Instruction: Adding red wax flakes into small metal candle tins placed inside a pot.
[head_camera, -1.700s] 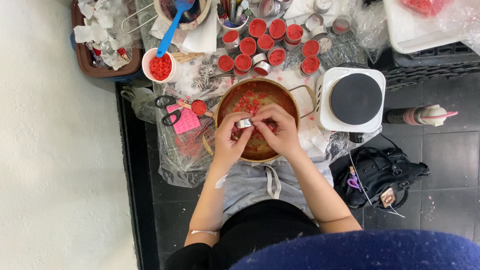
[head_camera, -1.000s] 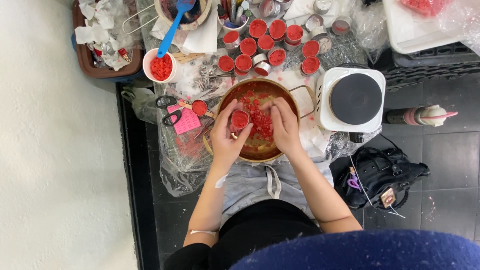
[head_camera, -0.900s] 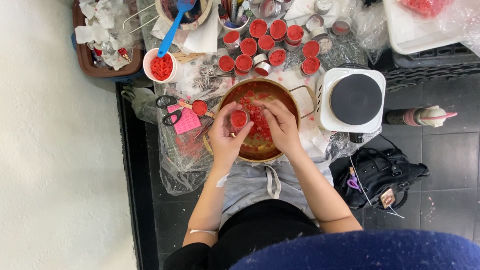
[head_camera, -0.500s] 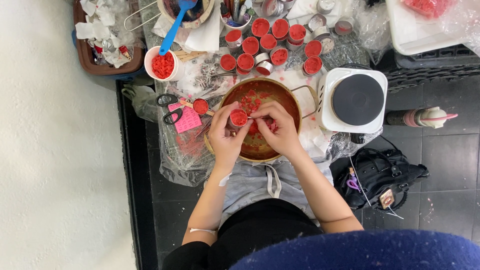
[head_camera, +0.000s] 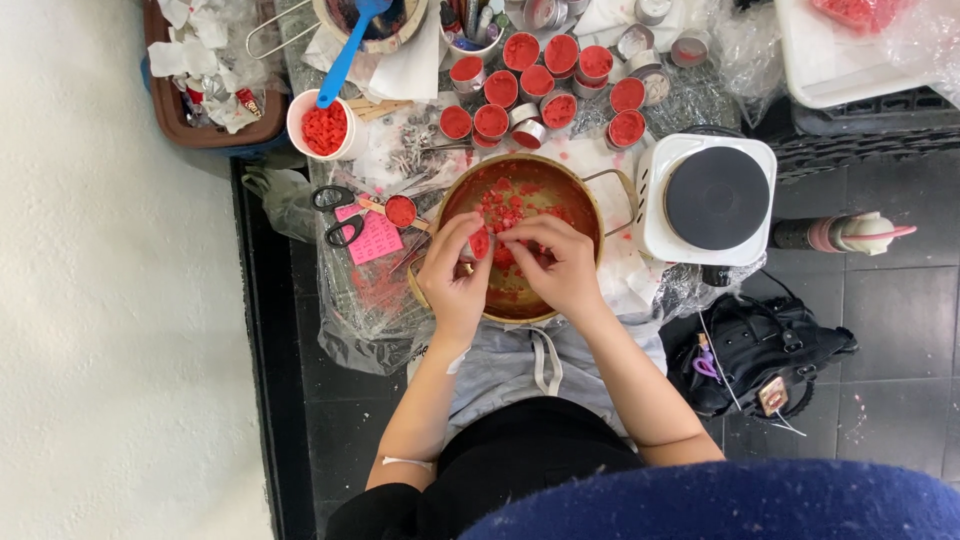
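Both hands meet over the copper pot (head_camera: 520, 300) at the frame's centre: the left hand (head_camera: 455, 280) pinches a small tin of red wax (head_camera: 480, 243) between curled fingers, and the right hand (head_camera: 560, 265) has its fingertips closed on the tin's rim. Right of the pot sits a white hotplate (head_camera: 710, 200); more red-filled tins (head_camera: 540, 85) cluster above.

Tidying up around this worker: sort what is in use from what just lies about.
In use: left hand, right hand, small red-filled tin cup, round metal pan of red bits.

Lying about: black-handled scissors, white single hotplate, black bag.
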